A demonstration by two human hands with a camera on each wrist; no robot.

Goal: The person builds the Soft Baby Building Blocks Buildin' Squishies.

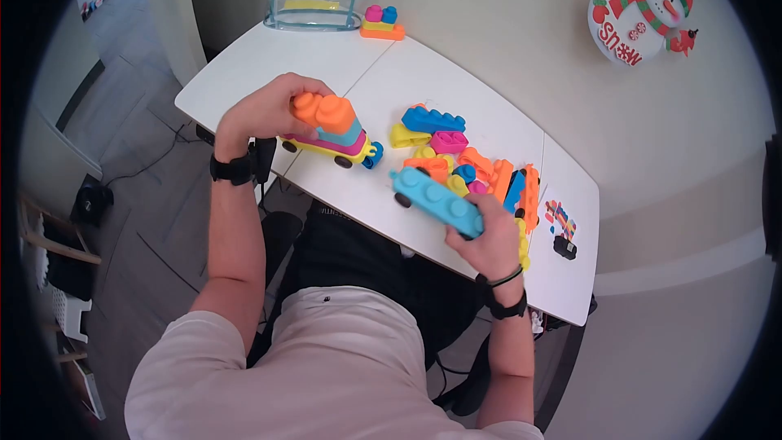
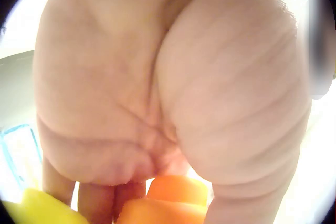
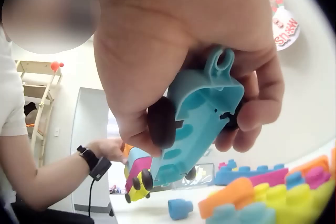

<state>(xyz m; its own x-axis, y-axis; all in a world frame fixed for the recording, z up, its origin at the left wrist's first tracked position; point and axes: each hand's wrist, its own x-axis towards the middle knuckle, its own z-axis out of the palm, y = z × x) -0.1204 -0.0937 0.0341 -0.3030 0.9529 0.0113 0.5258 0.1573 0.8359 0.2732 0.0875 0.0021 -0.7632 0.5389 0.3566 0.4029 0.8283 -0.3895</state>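
My left hand (image 1: 273,110) grips a stack of toy building blocks at its top orange block (image 1: 336,114). Below that block come a light blue and a magenta layer, on a yellow wheeled wagon base (image 1: 326,149) with a hook at its right end. Beside the hook is a small blue block (image 3: 180,209), on the table. My right hand (image 1: 491,240) holds a light blue wheeled wagon (image 1: 436,202), studs up and tilted, over the table's front part. In the right wrist view, its hollow underside and a loop (image 3: 219,64) show between thumb and fingers.
On the white table (image 1: 375,220), a pile of blocks (image 1: 448,143) lies beyond the light blue wagon. At the back stand a clear zip bag (image 1: 314,4) and a small block stack (image 1: 383,28). A black object (image 1: 564,247) lies at the right.
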